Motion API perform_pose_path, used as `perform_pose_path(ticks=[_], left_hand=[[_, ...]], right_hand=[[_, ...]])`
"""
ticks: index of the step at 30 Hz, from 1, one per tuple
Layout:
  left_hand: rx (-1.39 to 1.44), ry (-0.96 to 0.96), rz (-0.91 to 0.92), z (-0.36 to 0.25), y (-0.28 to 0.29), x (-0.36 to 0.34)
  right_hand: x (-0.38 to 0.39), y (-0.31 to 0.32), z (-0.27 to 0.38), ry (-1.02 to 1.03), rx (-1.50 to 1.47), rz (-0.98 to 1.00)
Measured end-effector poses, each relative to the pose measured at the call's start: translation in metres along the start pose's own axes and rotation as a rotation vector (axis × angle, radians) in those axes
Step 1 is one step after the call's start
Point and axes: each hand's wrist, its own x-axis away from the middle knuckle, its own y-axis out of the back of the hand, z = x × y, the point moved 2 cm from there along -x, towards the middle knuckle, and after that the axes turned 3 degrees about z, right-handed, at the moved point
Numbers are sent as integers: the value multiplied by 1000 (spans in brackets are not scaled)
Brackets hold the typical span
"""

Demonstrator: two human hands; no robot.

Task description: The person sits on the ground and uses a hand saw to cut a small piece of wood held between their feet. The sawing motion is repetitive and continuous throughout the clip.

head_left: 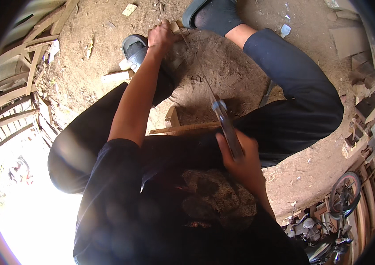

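My left hand (161, 36) grips a small wooden piece (176, 27) on the ground beside my sandaled left foot (132, 48). My right hand (240, 157) is closed on the dark handle of a saw (226, 126), whose long thin blade (205, 77) reaches up toward the wooden piece; whether they touch is unclear. A wooden board (183, 129) lies across near my lap, with a short block (172, 118) beside it.
I sit on dirt ground (85, 53) with my right foot (214, 17) at the top. Scattered offcuts (114, 76) lie left of my foot, wooden slats (15, 106) line the left, stacked scrap wood (364, 110) the right. A bicycle wheel (345, 194) and motorbike parts (311, 232) are lower right.
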Motion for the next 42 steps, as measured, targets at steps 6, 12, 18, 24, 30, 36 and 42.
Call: perform_pose_path(ticks=[6, 12, 18, 24, 30, 36, 42], left_hand=[[6, -19, -35, -2, 2, -1], [8, -47, -21, 7, -7, -7], [14, 7, 5, -2, 1, -6], [-7, -26, -26, 5, -7, -10], [-6, 3, -5, 8, -7, -11], [2, -27, -31, 3, -9, -11], [55, -16, 14, 20, -19, -16]], right_hand=[[-17, 8, -7, 89, -16, -73], [19, 6, -2, -48, -60, -49], [-46, -14, -19, 138, 64, -95], [22, 2, -5, 22, -76, -72], [-38, -10, -18, 137, -16, -45], [19, 10, -5, -19, -91, -41], [-10, -2, -12, 60, -54, 6]])
